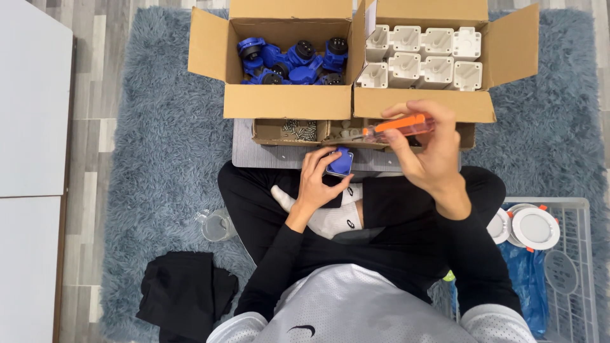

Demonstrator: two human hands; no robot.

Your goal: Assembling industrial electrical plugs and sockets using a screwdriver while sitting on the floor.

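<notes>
Above the lap, a blue socket (pixel 340 162) is gripped by the left hand (pixel 316 181); an orange screwdriver (pixel 399 126), lying crosswise, is clasped in the right hand (pixel 427 149).

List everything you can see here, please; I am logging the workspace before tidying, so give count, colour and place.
Blue part: one, blue, held in the left hand.
Screwdriver: one, orange handle, held in the right hand.
Left box: one, brown cardboard, holds several blue parts.
Right box: one, brown cardboard, holds eight white housings.
Screw tray: one, low cardboard, small metal screws inside.
Board: one, grey, under the tray.
Rug: one, grey-blue, shaggy, on the floor.
Cup: one, clear, on the rug.
Black cloth: one, lower left.
Basket: one, white wire, round white lamps inside.
Left hand: grips the blue part.
Right hand: grips the screwdriver.
</notes>
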